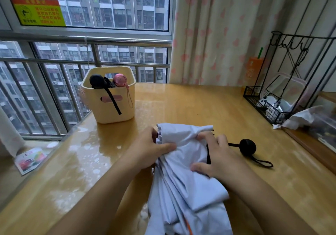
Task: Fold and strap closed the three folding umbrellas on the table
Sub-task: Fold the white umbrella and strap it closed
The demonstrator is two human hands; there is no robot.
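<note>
Head view, downward, close over umbrella (181, 189)

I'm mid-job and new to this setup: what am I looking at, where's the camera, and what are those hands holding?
No machine here: a person works with bare hands, and the one picture comes from a camera worn on the head, looking down. The left hand and right hand both grip the loose canopy of a pale blue umbrella, not yet strapped; its black handle lies on the wooden table. A cream basket behind holds a dark handle and a pink handle.

Lower canopy of pale blue umbrella (183, 194) beyond bottom edge.
</note>
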